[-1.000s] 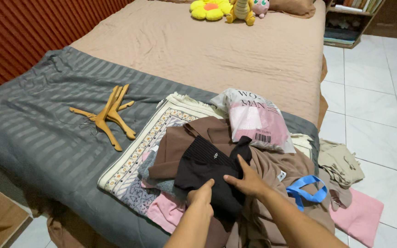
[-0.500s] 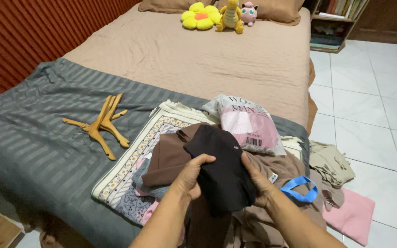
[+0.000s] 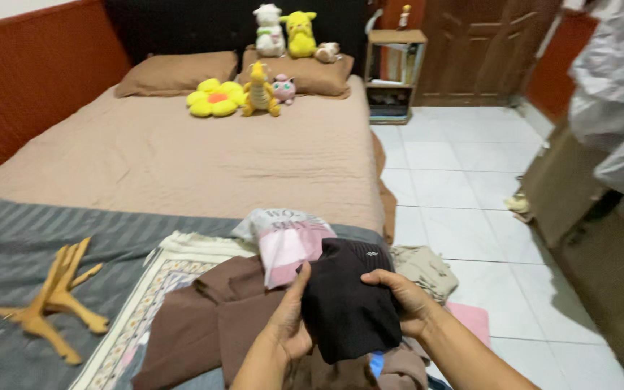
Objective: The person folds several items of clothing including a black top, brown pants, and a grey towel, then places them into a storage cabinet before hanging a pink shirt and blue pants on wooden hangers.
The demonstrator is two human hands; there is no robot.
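The black ribbed garment [image 3: 348, 307] hangs lengthwise twelve to six; the left hand [image 3: 288, 325] grips at nine, the right hand [image 3: 406, 300] at three.

I am looking into a bedroom in a home. I see a big bed [image 3: 204, 162] with a tan sheet and two brown pillows [image 3: 171, 72]. Soft toys [image 3: 258, 90] sit by the pillows, and a yellow flower cushion [image 3: 214, 97] too. A pile of clothes [image 3: 218, 325] and wooden hangers [image 3: 52, 300] lie on a grey blanket [image 3: 23, 245]. There is a small bookshelf [image 3: 393, 76], a wooden door [image 3: 482, 50] and a white tile floor [image 3: 456, 180].
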